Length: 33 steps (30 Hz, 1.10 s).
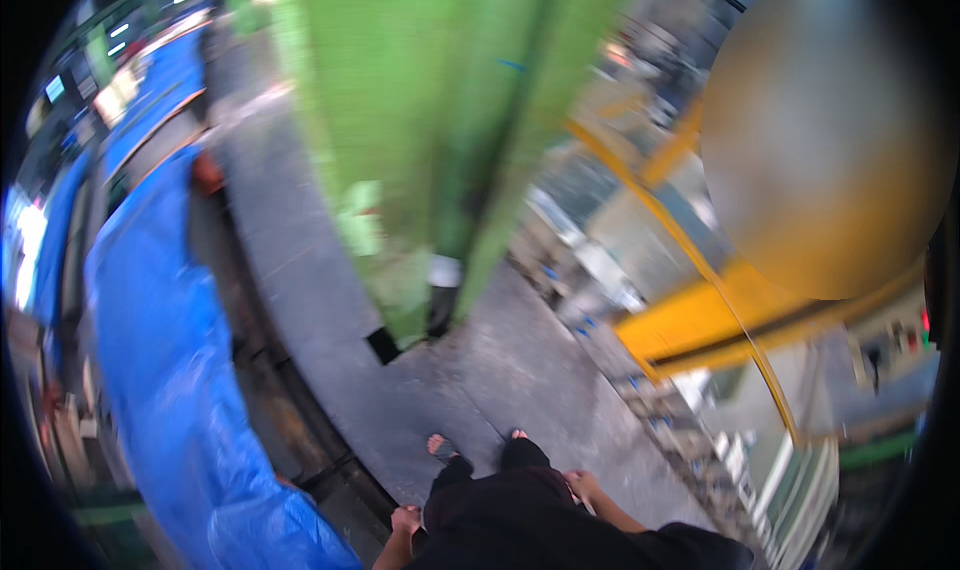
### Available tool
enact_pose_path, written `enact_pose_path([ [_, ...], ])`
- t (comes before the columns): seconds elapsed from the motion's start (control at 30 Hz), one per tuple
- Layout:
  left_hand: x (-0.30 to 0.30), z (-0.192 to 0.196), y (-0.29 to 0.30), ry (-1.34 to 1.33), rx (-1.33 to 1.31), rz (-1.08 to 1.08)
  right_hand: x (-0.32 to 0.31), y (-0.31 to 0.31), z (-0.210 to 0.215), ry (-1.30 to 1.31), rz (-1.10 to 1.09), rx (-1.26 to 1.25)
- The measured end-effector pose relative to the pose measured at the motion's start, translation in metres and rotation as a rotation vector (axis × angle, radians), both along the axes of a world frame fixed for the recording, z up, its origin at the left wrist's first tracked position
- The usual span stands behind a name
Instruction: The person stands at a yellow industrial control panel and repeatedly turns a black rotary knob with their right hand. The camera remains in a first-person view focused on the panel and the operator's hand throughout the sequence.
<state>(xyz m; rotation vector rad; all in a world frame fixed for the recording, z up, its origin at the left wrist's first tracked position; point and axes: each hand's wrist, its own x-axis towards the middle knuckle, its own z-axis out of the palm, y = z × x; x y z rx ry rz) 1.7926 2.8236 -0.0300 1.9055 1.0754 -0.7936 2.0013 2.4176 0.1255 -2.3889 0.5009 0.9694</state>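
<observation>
My left hand [405,519] is low beside the left edge of my dark shirt [500,522], its fingers curled closed. At the shirt's right edge is my right hand [581,484], also closed, with a small pale patch just below it. Whether either hand pinches the cloth or holds some small thing is too blurred to tell. My feet in dark sandals [440,450] stand on the grey concrete floor [400,410].
A tall green steel column [400,150] rises ahead. Along the left runs a long blue tarpaulin [160,350] over low structures. At right stand a yellow machine frame [690,315] and a row of small parts [660,420] on the floor. A blurred round shape [830,140] covers the upper right.
</observation>
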Motion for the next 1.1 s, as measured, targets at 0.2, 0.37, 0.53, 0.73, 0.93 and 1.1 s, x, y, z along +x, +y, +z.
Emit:
enact_pose_path([
  [0.2, -0.065, -0.034, -0.034, 0.173, -0.216, -0.174, 0.079, 0.074, -0.004, 0.093, 0.013, 0.270],
  [0.37, 0.014, 0.016, 0.029, 0.046, -0.144, 0.262, 0.138, 0.155, -0.001, 0.091, 0.323, 0.251],
  [0.53, 0.143, 0.061, 0.125, -0.232, -0.214, 0.445, 0.216, 0.250, -0.031, 0.058, 0.606, 0.208],
  [0.73, 0.253, 0.123, 0.202, -0.361, -0.368, 0.426, 0.251, 0.340, -0.014, -0.188, 0.405, 0.219],
  [0.93, 0.300, 0.150, 0.248, -0.394, -0.536, 0.542, 0.275, 0.387, 0.003, -0.137, 0.369, 0.233],
  [1.1, 0.304, 0.163, 0.294, -0.430, -0.662, 0.705, 0.283, 0.402, -0.027, -0.188, 0.472, 0.149],
])
